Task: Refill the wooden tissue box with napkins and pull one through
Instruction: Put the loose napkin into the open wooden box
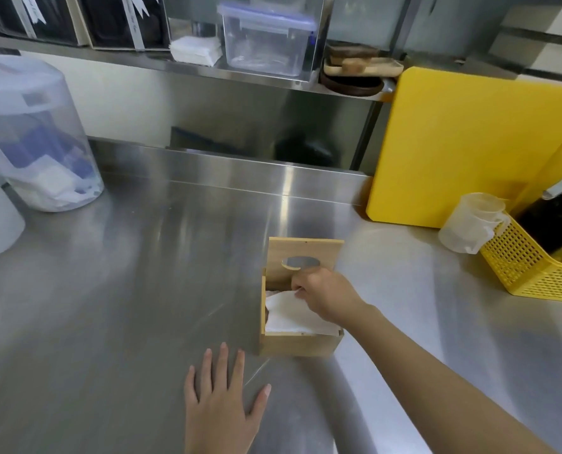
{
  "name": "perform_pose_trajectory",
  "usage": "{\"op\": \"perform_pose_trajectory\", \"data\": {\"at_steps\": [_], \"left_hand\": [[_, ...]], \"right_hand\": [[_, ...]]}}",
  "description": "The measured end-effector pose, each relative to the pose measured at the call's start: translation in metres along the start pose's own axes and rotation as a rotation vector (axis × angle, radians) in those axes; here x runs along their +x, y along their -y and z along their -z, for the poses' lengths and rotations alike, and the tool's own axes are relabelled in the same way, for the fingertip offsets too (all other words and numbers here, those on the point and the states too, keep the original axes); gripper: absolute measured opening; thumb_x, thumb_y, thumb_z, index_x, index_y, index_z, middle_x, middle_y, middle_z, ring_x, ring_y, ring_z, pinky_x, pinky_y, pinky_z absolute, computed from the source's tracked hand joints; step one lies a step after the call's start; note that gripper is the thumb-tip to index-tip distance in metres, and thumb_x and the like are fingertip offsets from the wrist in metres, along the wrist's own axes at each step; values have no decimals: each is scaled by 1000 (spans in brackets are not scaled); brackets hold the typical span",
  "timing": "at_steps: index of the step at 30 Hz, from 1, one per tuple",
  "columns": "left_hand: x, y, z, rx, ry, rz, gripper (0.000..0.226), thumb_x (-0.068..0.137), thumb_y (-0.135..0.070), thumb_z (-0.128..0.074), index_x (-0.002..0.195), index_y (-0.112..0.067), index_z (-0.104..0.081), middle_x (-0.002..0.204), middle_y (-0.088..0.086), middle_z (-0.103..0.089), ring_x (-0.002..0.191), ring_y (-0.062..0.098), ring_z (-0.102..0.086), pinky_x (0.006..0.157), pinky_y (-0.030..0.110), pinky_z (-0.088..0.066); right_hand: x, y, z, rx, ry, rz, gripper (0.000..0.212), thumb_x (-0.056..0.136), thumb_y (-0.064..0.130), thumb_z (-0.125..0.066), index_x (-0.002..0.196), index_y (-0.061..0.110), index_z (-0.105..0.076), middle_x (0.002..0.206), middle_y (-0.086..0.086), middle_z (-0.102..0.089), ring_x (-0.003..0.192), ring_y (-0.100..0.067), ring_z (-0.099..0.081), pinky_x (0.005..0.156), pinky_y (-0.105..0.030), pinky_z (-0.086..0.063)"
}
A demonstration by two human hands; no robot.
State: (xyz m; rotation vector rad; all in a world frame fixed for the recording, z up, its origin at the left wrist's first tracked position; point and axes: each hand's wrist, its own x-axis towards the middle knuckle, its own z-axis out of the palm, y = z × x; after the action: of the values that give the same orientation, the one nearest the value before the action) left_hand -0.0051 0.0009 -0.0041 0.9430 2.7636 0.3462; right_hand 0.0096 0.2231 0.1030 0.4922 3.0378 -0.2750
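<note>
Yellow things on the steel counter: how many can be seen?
2. A yellow cutting board stands upright at the back right, and a yellow perforated basket sits in front of it at the right edge. More may lie outside the frame.

Tan wooden box (301,345), white napkins (292,317), yellow perforated basket (532,273), grey steel counter (125,290).

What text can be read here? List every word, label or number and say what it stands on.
None is legible.
White strips on the dark shelf boxes: script too blurred to read.
Grey label on the translucent cover: too small and blurred.
Wooden tissue box: no text.
</note>
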Motion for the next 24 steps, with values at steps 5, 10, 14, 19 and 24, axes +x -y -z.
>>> {"op": "perform_pose_trajectory", "data": {"at_steps": [5, 10, 14, 19, 24], "left_hand": [[2, 0, -2, 34, -44, 3, 79, 84, -66, -13, 116, -15, -63, 126, 15, -61, 122, 30, -37, 99, 52, -28], [2, -1, -2, 45, -35, 7, 77, 84, -65, -15, 117, -14, -62, 126, 15, -61, 122, 33, -42, 99, 53, -30], [2, 0, -2, 53, -32, 5, 75, 84, -65, -16, 117, -15, -61, 126, 15, -61, 122, 34, -45, 99, 53, -31], [2, -1, 0, 66, -20, 2, 74, 84, -64, -17, 119, -15, -60, 127, 15, -60, 122, 34, -44, 99, 53, -31], [2, -1, 1, 71, -2, 5, 75, 85, -65, -15, 121, -15, -58, 129, 15, -59, 123, 36, -46, 100, 54, -30]], "right_hand": [[4, 1, -15, -116, -33, 65, 22, 89, 3, -48, 103, 8, -65, 106, -10, -68, 95, -31, -60, 73, -36, -51], [4, 3, -19, -181, -72, 90, 25, 84, -1, -53, 103, 6, -66, 104, -11, -69, 100, -31, -60, 79, -35, -46], [3, 3, -22, -211, -91, 112, 30, 39, 8, -86, 62, 18, -69, 56, 2, -68, 52, -19, -65, 49, -22, -50], [0, -1, -28, -187, -113, 155, 33, 45, 6, -85, 74, 14, -72, 65, -2, -72, 60, -24, -68, 63, -32, -58], [4, -5, -28, -198, -193, 128, 38, 36, -4, -81, 67, 14, -71, 53, -1, -69, 51, -23, -66, 59, -26, -55]]}}
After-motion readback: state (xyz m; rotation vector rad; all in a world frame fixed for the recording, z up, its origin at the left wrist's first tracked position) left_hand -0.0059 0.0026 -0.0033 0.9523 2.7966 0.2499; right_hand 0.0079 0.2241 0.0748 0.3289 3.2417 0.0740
